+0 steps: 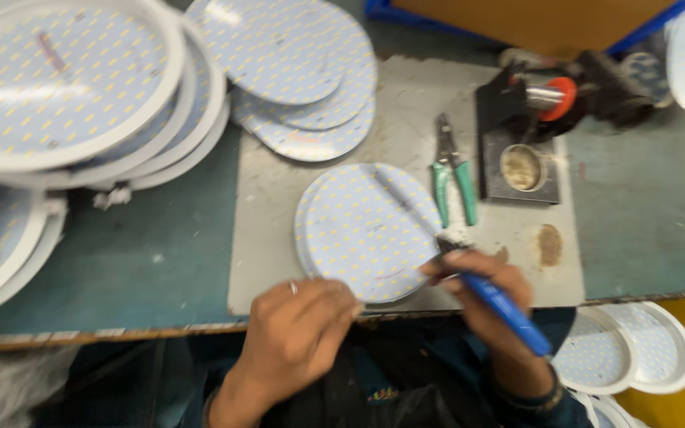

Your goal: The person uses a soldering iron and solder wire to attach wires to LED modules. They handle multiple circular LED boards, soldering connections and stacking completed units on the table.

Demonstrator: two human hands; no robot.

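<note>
A round white LED disc board (362, 230) dotted with yellow chips lies on a grey metal sheet (271, 238) at the bench's near edge. My right hand (485, 293) grips a blue-handled soldering iron (505, 305), whose tip reaches up across the disc's right side. My left hand (299, 333) sits at the disc's lower left rim, fingers curled together; whether it pinches something thin I cannot tell.
Stacks of white-rimmed LED panels (65, 87) fill the left. More bare disc boards (303, 71) lie at the back. Green-handled pliers (453, 170) and a black soldering stand (521, 143) with a tip-cleaner cup sit to the right. Finished panels (628, 349) rest below the bench's right edge.
</note>
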